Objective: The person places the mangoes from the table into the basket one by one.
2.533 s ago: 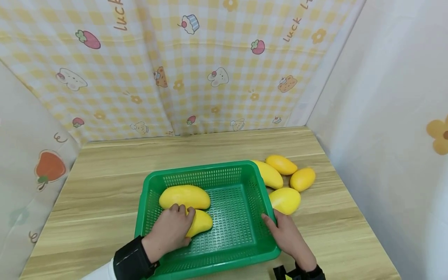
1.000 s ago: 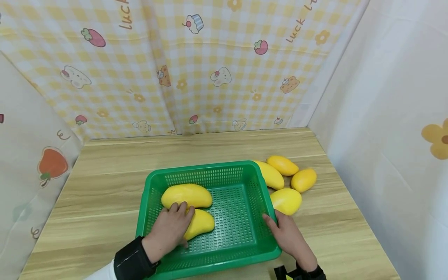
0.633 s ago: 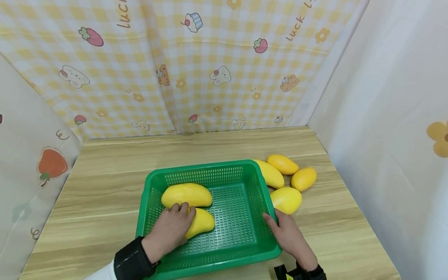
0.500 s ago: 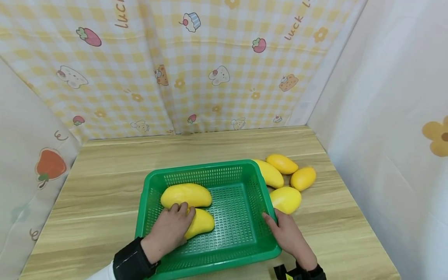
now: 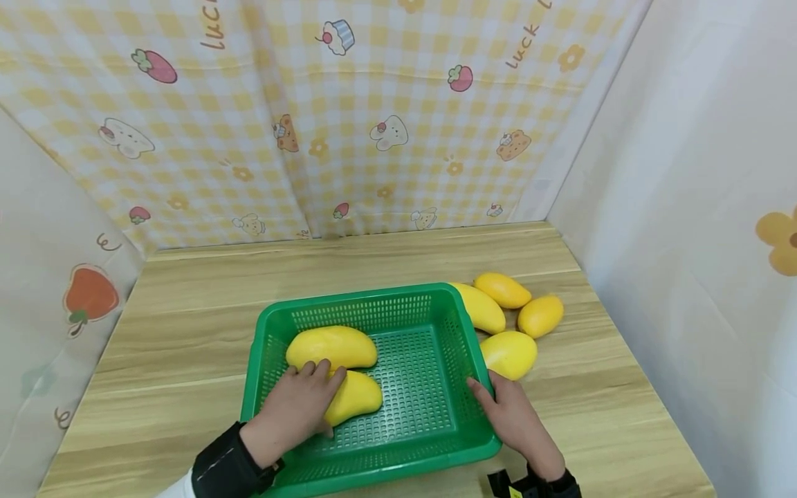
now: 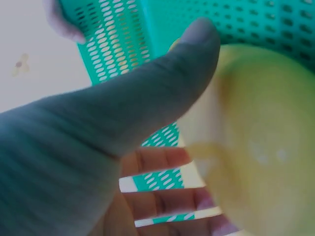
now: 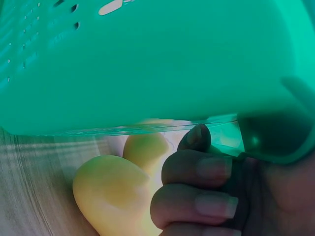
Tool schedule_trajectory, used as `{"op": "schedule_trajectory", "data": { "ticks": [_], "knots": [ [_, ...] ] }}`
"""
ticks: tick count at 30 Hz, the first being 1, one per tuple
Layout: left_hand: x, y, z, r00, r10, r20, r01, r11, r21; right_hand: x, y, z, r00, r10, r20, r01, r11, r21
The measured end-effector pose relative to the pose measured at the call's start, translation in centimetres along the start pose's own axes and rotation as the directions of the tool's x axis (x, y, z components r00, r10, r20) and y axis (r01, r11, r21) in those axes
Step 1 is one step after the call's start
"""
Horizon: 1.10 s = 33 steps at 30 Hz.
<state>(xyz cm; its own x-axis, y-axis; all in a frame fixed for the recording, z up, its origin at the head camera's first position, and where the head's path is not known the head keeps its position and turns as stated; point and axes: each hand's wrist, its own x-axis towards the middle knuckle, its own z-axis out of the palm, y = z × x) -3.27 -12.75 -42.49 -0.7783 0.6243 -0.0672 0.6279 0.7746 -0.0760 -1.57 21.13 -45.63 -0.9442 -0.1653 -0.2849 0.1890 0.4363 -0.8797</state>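
Note:
A green plastic basket (image 5: 381, 473) with perforated sides stands on the table. Inside, on its left, lie two yellow mangoes side by side: a rear mango (image 5: 330, 347) and a front mango (image 5: 360, 398). My left hand (image 5: 297, 407) lies over the left end of the front mango. In the left wrist view its thumb (image 6: 162, 78) and fingers are spread fairly straight, tips right at the fruit's skin. My right hand (image 5: 513, 416) grips the basket's right rim, thumb inside; the right wrist view shows its fingers (image 7: 192, 209) curled beneath the rim on the outside.
Several more mangoes lie on the wood-grain table (image 5: 598, 415) just right of the basket, the nearest mango (image 5: 509, 355) close to its side wall. A checked curtain (image 5: 386, 83) hangs behind, and a white curtain (image 5: 679, 152) stands along the right.
My left hand's fingers have loosened and the hand has shifted slightly left over the front mango. The mangoes, basket and right hand stay about where they were.

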Motion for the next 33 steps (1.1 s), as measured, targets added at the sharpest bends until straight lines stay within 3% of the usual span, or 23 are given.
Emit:
{"op": "schedule_trajectory", "data": {
  "ticks": [3, 8, 16, 25, 33],
  "knots": [
    [-0.2, -0.2, -0.7, 1.0, -0.014, 0.02, 0.015, 0.999, -0.039, 0.0, 0.0, 0.0, 1.0, -0.001, 0.003, 0.001, 1.0, 0.002],
    [-0.5, -0.6, -1.6, 1.0, -0.018, 0.004, 0.018, 0.999, -0.031, 0.0, 0.0, 0.0, 1.0, 0.005, 0.003, -0.005, 1.0, 0.012],
    [-1.2, -1.3, -1.9, 0.999, -0.023, -0.022, 0.022, 1.0, -0.011, -0.1, 0.0, 0.0, 1.0, -0.001, 0.001, 0.001, 1.0, -0.001],
    [-1.8, -2.3, -3.0, 1.0, -0.031, 0.004, 0.031, 0.998, -0.058, 0.1, -0.1, -0.1, 1.0, 0.009, 0.003, -0.009, 1.0, -0.001],
    [-2.5, -3.2, -3.6, 0.994, -0.085, -0.066, 0.08, 0.994, -0.077, 0.2, -0.1, 0.0, 1.0, 0.02, 0.001, -0.02, 1.0, 0.002]
  ]
}}
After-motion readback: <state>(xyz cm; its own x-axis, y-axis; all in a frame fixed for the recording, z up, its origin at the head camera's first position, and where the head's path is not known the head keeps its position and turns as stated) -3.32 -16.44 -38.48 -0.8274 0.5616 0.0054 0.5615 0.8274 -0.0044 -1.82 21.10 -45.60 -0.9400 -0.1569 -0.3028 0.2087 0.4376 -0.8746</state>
